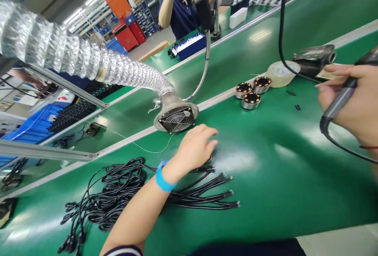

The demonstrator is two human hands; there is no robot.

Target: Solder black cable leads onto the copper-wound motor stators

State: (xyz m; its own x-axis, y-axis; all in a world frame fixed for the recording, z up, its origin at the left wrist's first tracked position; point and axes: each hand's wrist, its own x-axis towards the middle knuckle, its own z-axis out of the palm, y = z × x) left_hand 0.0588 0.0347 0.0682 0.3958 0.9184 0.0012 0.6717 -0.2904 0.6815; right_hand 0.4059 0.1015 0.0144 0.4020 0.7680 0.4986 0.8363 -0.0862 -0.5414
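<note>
My left hand (pixel 196 147), with a blue wristband, hovers over or rests near the bench just below the fan-grille hood (pixel 178 120). Its thumb and forefinger are apart with nothing visible between them; a small object beneath the palm is mostly hidden. Black power cords (pixel 121 193) lie bundled under my left forearm, their stripped wire ends (pixel 230 193) pointing right. At the right edge my right hand (pixel 351 106) is wrapped round the grey handle of a corded soldering iron (pixel 339 98); its tip is not visible. Three copper-wound stators (pixel 251 101) sit together left of that hand.
A silver flexible duct (pixel 118 65) crosses from upper left to the hood. Beside the stators stand a translucent cup (pixel 280 78) and a dark holder (pixel 314 59). A black cable (pixel 282 23) hangs down. Across the bench, a co-worker (pixel 180 12) stands near a blue tray (pixel 190 47).
</note>
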